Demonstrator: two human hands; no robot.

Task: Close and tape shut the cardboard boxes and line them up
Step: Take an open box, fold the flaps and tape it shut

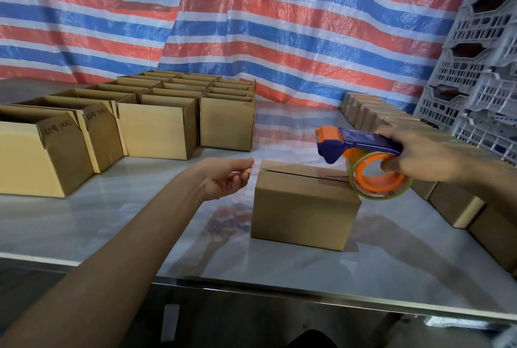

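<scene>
1. The box (305, 208) being worked on is parked on the table (140, 221), a bit right of centre. Its flaps are folded down, and the middle seam isn't taped over yet.
2. The tape dispenser (361, 143) is gripped by the right hand (419, 157). The fingers are hooked through the orange roll (380, 177), and it's held just above the box's right end.
3. The loose end of the tape strip (268, 164) looks to be pinched by the left hand (223, 177) between thumb and fingertips, just off the box's top-left edge. The film is clear, so that can't be fully confirmed.
4. Handling guess: thin corrugated card, probably light. Whether anything is inside can't be told.
    - The flaps would likely sag if pressed mid-seam, so it's better held at the corners or side walls.
    - On that glossy top it'll probably get dragged when the tape is pulled, so it should be steadied.
5. The tape is floppy and sticky, so it's best kept taut or it'll get stuck to itself.
6. Open boxes (156, 129) are stacked up on the left. A row of closed boxes (453, 205) is lined up on the right.
</scene>
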